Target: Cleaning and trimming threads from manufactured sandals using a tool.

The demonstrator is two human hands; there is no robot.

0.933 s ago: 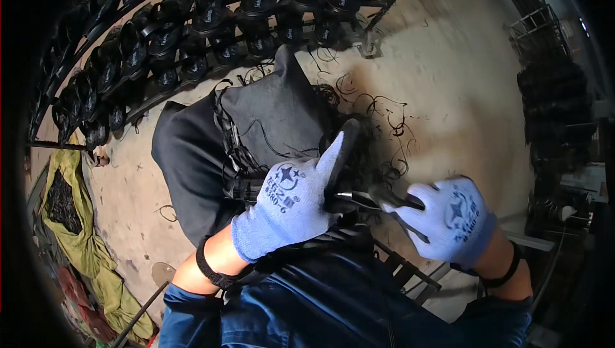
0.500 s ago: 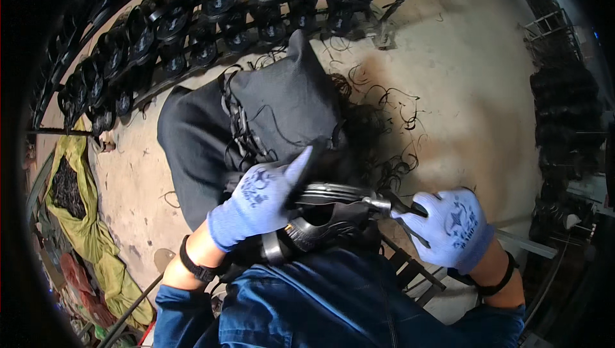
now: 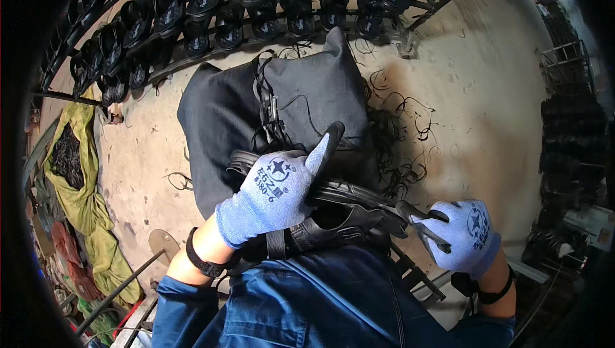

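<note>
In front of my lap, a black sandal [image 3: 359,217] lies on its side with its sole edge upward. My left hand [image 3: 275,185], in a blue glove with black coating, grips it; the thumb sticks out over the sole edge and the other fingers are mostly hidden. My right hand [image 3: 466,236], gloved alike, is closed around a dark hand tool [image 3: 415,212] whose kind I cannot make out. The tool's front end meets the sandal's right end. Another black piece of footwear [image 3: 242,161] shows partly behind my left hand.
Ahead stands a large dark cloth-covered bundle [image 3: 218,114] with black strips over it. Curled black scraps [image 3: 407,114] litter the floor to its right. A rack of black sandals [image 3: 259,18] runs along the far side. A yellow-green sack [image 3: 80,207] lies at left.
The view has shifted, so the rack and bundle appear farther right. The right hand with the tool sits slightly lower. The sandal remains in my left hand, its sole edge tilted more down to the right.
</note>
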